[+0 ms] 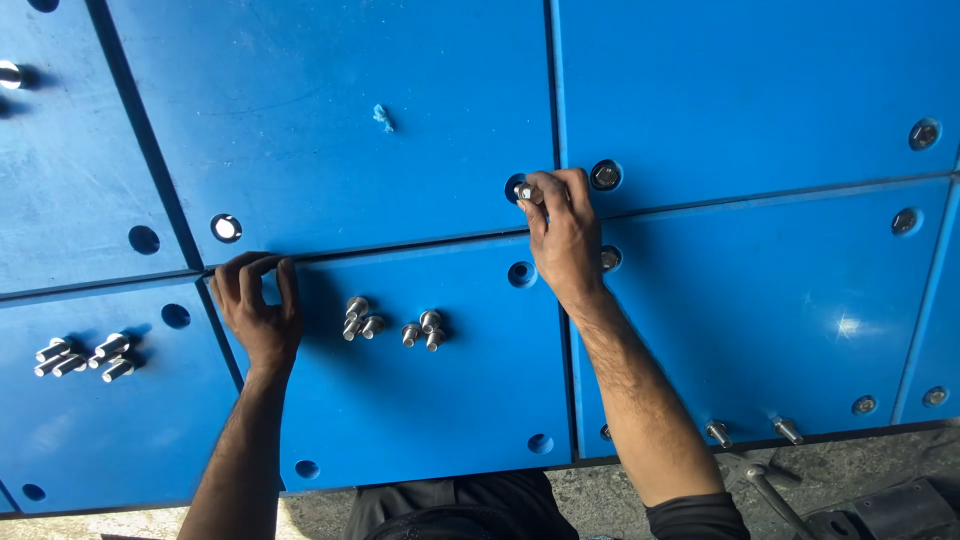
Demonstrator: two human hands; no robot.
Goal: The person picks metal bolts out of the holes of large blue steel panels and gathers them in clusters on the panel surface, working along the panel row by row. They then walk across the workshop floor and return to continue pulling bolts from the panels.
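- Two hands on blue panels (pixel 400 100); loose bolts: 6 in centre cluster (pixel 390 325), approx. 4 at left (pixel 85 357).
- Right hand (pixel 562 235) fingertips pinch one bolt (pixel 524 191) at a hole, by the panel seam.
- Bolt axis: can't tell, mostly hidden.
- Left hand (pixel 258 305): fingers curled, resting on panel edge, holding nothing.

Below you, a rough grey concrete floor (pixel 650 490) borders the blue panels' (pixel 330 120) lower edge. A dark metal tool (pixel 765 490) lies there. Daylight glares off the right panel.
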